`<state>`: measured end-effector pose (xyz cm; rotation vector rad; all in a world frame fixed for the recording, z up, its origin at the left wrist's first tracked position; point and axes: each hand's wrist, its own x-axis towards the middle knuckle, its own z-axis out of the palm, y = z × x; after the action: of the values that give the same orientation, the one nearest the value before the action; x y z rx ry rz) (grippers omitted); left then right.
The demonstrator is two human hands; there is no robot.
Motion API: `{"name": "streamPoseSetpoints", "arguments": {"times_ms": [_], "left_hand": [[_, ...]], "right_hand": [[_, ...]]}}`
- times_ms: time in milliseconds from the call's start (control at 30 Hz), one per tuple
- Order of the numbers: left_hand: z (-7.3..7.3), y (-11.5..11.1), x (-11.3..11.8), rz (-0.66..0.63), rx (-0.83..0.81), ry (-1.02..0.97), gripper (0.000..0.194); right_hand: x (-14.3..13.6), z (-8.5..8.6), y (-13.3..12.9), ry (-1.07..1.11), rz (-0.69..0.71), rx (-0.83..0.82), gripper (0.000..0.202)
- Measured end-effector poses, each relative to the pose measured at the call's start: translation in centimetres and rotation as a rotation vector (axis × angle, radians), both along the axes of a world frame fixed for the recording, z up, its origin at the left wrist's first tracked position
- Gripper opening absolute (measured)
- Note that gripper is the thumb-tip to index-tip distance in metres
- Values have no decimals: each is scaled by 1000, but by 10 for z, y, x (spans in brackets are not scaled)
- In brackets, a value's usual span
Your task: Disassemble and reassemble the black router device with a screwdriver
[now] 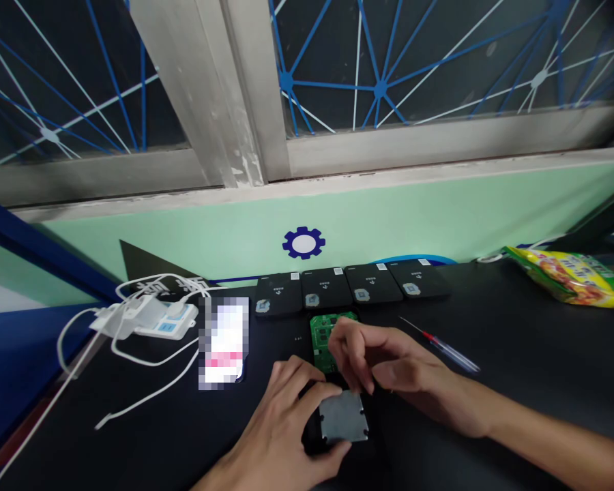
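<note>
My left hand [281, 423] grips a small black device with a grey metal plate [342, 417] on top, thumb and fingers around its left side and bottom edge. My right hand [383, 365] hovers just above the plate's far edge, fingers curled down and pinched; I cannot tell if something tiny is between them. A green circuit board [323, 334] lies on the black table right behind both hands, partly hidden by my right fingers.
A row of several black flat devices [353, 286] lines the wall. A red-handled screwdriver [443, 348] lies to the right. A phone [224, 341], white power strip [158, 317] with cables sit left. A yellow snack bag [573, 273] rests far right.
</note>
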<state>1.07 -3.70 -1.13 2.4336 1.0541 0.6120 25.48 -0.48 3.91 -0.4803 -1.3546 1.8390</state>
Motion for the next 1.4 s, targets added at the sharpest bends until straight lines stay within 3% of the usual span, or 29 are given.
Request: {"name": "streamPoseSetpoints", "arguments": {"times_ms": [100, 200, 367, 500, 633, 800, 933, 1133, 1233, 1333, 1400], "left_hand": [[-2, 0, 0, 3, -9, 2, 54], [-5, -1, -1, 16, -18, -10, 54], [-9, -2, -2, 22, -15, 0, 54], [-8, -2, -2, 15, -4, -9, 55], [-3, -2, 0, 12, -18, 23, 53], [0, -1, 1, 9, -2, 4, 51], [-1, -1, 0, 15, -19, 9, 49], [-9, -2, -2, 11, -7, -29, 54], [-9, -2, -2, 13, -17, -10, 55], [-5, -1, -1, 18, -25, 6, 55], [-2, -1, -1, 16, -22, 9, 53]], "right_hand": [[0, -2, 2, 5, -27, 42, 32], [-4, -7, 2, 67, 9, -19, 41], [-8, -6, -2, 118, 52, -138, 43], [-7, -2, -2, 166, 83, -174, 26], [-6, -6, 1, 187, 65, -99, 22], [-7, -5, 2, 55, -1, 22, 47], [-7, -5, 0, 88, 27, -59, 40], [-7, -4, -5, 92, 58, -126, 47], [-6, -3, -4, 122, 69, -172, 34], [-7, -5, 1, 210, 84, -139, 22], [-7, -6, 4, 208, 71, -74, 24]]}}
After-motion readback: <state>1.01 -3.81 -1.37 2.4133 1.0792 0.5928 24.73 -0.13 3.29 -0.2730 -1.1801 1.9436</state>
